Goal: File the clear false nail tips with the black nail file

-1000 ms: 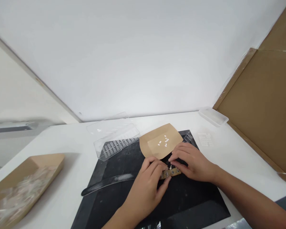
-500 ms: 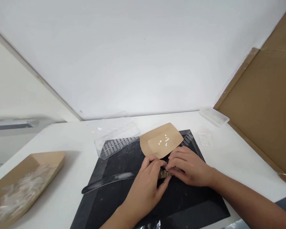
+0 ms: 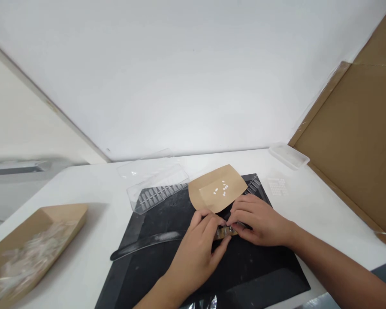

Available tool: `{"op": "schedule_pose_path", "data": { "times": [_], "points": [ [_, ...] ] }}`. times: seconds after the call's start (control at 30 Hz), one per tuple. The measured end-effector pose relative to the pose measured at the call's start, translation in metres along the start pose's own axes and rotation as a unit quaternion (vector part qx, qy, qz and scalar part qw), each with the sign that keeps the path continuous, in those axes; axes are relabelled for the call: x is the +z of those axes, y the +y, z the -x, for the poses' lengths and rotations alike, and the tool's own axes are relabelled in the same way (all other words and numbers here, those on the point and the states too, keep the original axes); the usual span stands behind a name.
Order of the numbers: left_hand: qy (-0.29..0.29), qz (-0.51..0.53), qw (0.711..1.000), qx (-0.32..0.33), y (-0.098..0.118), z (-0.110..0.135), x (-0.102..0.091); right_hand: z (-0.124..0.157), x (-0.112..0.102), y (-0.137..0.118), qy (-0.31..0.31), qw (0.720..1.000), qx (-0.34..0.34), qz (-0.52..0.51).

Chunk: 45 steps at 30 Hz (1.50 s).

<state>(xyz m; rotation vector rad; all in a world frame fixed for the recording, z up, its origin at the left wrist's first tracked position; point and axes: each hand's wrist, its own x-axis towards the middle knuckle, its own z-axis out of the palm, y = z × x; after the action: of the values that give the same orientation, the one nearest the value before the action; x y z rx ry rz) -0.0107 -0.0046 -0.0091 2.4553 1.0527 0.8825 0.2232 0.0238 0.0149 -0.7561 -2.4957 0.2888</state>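
Observation:
My left hand (image 3: 202,240) is closed, thumb below and fingers above, on a small gold-brown strip (image 3: 223,232) with clear, shiny bits on top. At the strip's right part, the fingertips of my right hand (image 3: 255,221) are pinched together; what sits between them is too small to make out. Under both hands lies a black mat (image 3: 244,279). Left of my left hand, a long dark nail file (image 3: 148,244) with whitish dust rests on the mat. Just beyond my fingers is a tan paper tray (image 3: 203,193) holding several small white pieces (image 3: 225,187).
A clear plastic case (image 3: 138,210) with rows of clear nail tips (image 3: 154,195) stands at the mat's far left. More nail tips (image 3: 253,184) lie far right, near a clear sheet (image 3: 277,187) and a translucent box (image 3: 289,156). A brown tray (image 3: 64,209) holds plastic packets (image 3: 35,257).
My right hand has shifted slightly right and up, uncovering more of the strip. My left hand keeps its hold in nearly the same place.

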Motion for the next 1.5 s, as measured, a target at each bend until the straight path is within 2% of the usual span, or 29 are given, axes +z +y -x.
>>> {"op": "schedule_pose_path", "data": {
  "times": [0.27,0.67,0.9,1.23,1.5],
  "points": [
    [-0.007,0.004,1.000,0.004,0.000,-0.001,0.000,0.001,0.003,0.002,-0.064,0.998,-0.002,0.024],
    [-0.001,0.012,1.000,0.006,0.001,-0.002,0.000,-0.002,0.002,0.000,-0.053,0.998,0.016,0.014],
    [-0.001,0.010,1.000,0.009,0.001,-0.002,0.000,-0.002,0.001,0.001,-0.057,0.998,0.004,0.017],
    [-0.001,0.010,1.000,0.013,0.000,0.000,0.000,0.001,-0.003,0.006,-0.084,0.995,0.003,-0.049],
    [0.008,0.008,1.000,0.014,0.002,-0.003,-0.001,0.000,-0.007,0.004,-0.072,0.995,0.010,-0.063]
  ]
}}
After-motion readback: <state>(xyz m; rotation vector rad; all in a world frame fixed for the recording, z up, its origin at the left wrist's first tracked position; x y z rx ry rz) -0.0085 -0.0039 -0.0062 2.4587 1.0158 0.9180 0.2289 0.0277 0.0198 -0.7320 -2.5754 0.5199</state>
